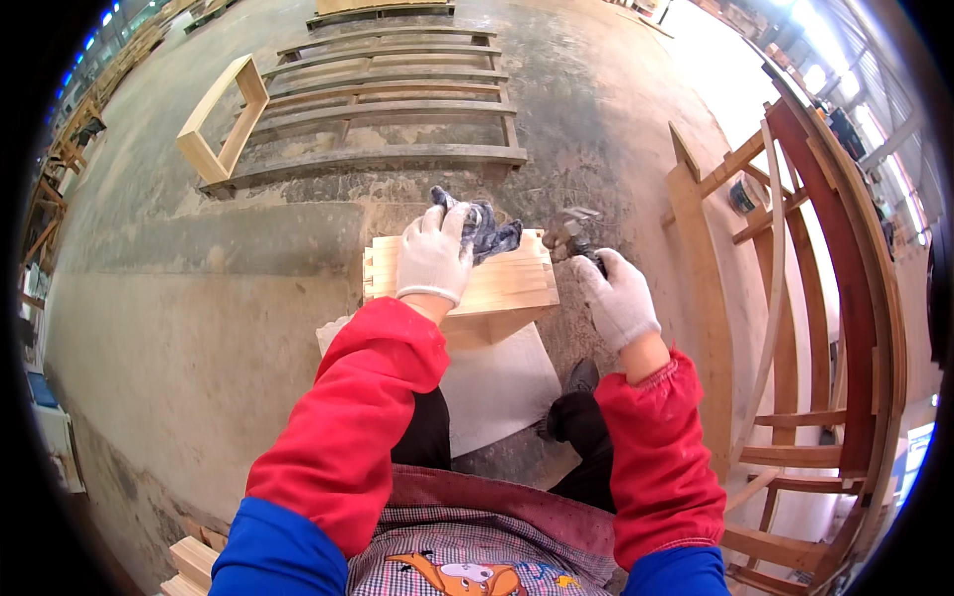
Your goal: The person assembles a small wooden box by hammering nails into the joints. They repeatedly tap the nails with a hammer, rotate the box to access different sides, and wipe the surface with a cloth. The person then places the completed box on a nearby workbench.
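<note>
A pale wooden box (497, 288) with notched corner joints stands in front of my legs, on a whitish sheet (502, 382). Over its top is my left hand (434, 253), in a white glove, closed on a crumpled dark blue-grey cloth (484, 230). My right hand (618, 300), gloved too, grips the dark handle of a claw hammer (573, 233). The hammer's metal head is raised just beyond the box's right end and looks apart from it. The glove hides part of the handle.
Ahead lies a slatted wooden pallet (388, 104), with an open wooden frame (224, 119) standing at its left end. A large wooden rack (835, 298) runs along my right, a bucket (743, 194) beside it. Some boards (194, 564) sit at lower left.
</note>
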`<state>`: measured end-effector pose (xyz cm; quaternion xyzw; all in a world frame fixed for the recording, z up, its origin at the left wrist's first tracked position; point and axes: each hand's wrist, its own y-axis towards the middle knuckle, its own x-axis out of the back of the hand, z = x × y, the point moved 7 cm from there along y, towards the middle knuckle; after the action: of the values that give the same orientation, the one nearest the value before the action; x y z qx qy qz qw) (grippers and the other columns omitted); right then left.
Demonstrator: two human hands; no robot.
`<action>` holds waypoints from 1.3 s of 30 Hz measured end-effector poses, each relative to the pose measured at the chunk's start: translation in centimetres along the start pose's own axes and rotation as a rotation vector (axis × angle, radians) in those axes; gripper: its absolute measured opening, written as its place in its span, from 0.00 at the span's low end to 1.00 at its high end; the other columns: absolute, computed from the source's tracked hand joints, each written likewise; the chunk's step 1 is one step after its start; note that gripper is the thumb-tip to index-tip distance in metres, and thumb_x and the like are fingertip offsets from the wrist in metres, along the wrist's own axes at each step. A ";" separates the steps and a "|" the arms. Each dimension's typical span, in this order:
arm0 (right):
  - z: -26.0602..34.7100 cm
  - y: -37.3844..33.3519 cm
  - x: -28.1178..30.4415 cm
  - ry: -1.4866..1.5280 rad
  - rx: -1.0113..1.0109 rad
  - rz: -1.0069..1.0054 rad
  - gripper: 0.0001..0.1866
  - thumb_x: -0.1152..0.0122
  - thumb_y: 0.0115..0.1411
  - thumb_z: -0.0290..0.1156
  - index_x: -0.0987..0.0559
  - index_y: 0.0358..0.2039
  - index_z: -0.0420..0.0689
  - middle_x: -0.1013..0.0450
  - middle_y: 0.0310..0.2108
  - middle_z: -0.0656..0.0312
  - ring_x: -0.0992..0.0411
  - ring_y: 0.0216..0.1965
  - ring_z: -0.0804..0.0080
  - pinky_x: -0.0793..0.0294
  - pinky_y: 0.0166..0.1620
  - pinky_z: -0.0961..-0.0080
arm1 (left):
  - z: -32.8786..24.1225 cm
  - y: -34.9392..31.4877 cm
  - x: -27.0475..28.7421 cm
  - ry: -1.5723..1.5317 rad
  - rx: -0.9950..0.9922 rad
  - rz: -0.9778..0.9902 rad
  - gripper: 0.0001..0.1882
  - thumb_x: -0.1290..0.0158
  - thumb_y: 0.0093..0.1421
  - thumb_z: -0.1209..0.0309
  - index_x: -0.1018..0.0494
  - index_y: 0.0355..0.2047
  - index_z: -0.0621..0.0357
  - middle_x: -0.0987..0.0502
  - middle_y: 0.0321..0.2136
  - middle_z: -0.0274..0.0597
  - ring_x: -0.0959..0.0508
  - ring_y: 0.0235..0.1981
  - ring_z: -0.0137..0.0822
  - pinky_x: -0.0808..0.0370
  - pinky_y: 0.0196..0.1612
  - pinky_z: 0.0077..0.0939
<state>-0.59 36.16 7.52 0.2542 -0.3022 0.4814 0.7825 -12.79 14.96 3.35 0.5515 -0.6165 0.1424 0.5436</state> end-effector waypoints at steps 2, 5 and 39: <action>-0.5 -0.7 0.2 0.178 -0.063 0.021 0.17 0.40 0.67 0.41 0.24 0.42 0.37 0.23 0.27 0.48 0.24 0.28 0.54 0.26 0.35 0.64 | -0.1 0.0 0.1 -0.010 -0.014 -0.024 0.30 0.38 0.56 0.67 0.32 0.59 0.52 0.27 0.50 0.51 0.26 0.52 0.53 0.30 0.58 0.45; -0.1 -1.7 0.5 0.243 -0.096 0.053 0.17 0.43 0.68 0.42 0.24 0.40 0.38 0.26 0.25 0.48 0.24 0.27 0.55 0.27 0.34 0.62 | -0.1 0.0 0.1 -0.013 -0.013 -0.022 0.29 0.38 0.56 0.66 0.32 0.59 0.51 0.26 0.50 0.51 0.26 0.52 0.53 0.30 0.58 0.45; -4.8 -6.8 -2.3 -0.036 -0.142 -0.040 0.23 0.46 0.68 0.51 0.24 0.42 0.40 0.23 0.33 0.40 0.24 0.39 0.38 0.27 0.42 0.51 | -5.8 -8.7 5.1 -0.380 -0.472 0.062 0.14 0.43 0.49 0.76 0.22 0.37 0.47 0.22 0.42 0.41 0.22 0.47 0.46 0.25 0.51 0.40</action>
<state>5.85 35.31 1.81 0.2125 -0.3446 0.4384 0.8024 -1.54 13.77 6.06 0.4074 -0.7399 -0.0943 0.5270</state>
